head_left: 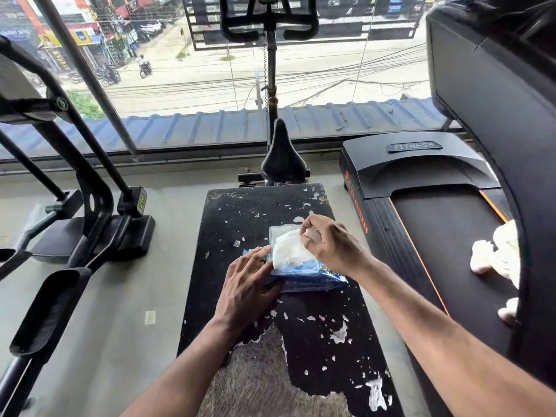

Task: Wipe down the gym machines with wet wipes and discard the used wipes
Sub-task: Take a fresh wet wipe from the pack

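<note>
A blue pack of wet wipes (313, 279) lies on a worn black bench (249, 212) with its clear lid flipped open. My left hand (246, 284) presses flat on the pack's left end, fingers straight. My right hand (328, 245) pinches a white wet wipe (287, 251) that sticks up out of the pack's opening. Several crumpled white wipes (496, 254) lie on the belt of the treadmill (451, 236) to the right.
An exercise bike with a black saddle (282, 155) stands just beyond the bench, against a big window. An elliptical trainer (75, 206) fills the left side. The treadmill's console and upright (493, 85) rise at the right. Grey floor runs between the machines.
</note>
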The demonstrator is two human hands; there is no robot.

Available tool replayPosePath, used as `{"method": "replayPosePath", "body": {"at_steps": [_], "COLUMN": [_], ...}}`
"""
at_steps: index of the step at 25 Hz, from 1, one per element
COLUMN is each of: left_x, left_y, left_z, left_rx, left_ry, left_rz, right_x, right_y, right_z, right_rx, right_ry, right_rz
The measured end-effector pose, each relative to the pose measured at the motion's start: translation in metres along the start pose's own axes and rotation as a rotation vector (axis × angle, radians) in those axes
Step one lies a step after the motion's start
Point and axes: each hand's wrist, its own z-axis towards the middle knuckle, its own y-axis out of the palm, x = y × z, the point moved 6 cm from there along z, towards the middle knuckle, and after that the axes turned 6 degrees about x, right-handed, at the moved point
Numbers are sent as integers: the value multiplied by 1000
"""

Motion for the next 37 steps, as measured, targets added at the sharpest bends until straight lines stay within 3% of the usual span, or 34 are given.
{"method": "replayPosePath", "body": {"at_steps": [2,6,12,15,17,20,22,27,32,37], "left_x": [0,3,3,4,11,32,39,32,23,25], "left_y": [0,-5,-7,-25,-42,-47,-44,-38,-40,-35], "left_z": [2,3,2,2,6,19,23,28,31,35], "left_rx": [-3,-16,-3,82,118,4,-24,1,24,-18], "left_ry": [-5,-6,-51,-148,-291,-570,-652,-641,-558,-482], "left_rz": [-2,-16,-76,-177,-398,-909,-999,-823,-590,-419], "right_x": [-2,-2,8,6,3,3,-1,-1,26,28], "right_y": [-5,-3,-20,-24,-23,-24,-21,-24,-46,-40], "right_z": [3,0,-8,-9,-12,-12,-14,-19,-13,-9], "right_rx": [39,-36,122,134,106,101,75,65,312,262], "right_ry": [-37,-69,66,65,49,49,24,31,181,185], "right_rz": [-8,-13,150,190,191,217,194,171,223,216]}}
